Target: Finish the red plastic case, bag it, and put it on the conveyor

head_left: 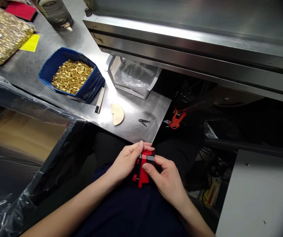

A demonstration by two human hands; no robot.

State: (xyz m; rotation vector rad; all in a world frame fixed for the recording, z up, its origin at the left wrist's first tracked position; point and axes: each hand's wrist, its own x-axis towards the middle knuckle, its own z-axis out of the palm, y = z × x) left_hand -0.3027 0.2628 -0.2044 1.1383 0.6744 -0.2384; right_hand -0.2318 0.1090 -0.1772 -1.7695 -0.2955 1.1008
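Observation:
Above my lap, both hands grip a small red and black device (144, 171) whose exact kind I cannot make out. My left hand (129, 159) closes on its left side and top, thumb near the upper end. From the right, my right hand (165, 171) pinches it, with the thumb on the red face and the fingers partly hidden behind. On the metal bench just ahead lie nail clippers (143, 121), a half-round wooden piece (117, 114) with a small notch, and a white-handled craft knife (100, 99).
A blue bin (92, 89) heaped with small brass parts (72, 76) stands on the bench, beside a grey bin (147, 90) with plastic bags. A bag of brass parts (5, 36) lies far left. An orange-handled tool (177, 118) hangs past the bench edge. Left is a plastic-lined box (67, 131).

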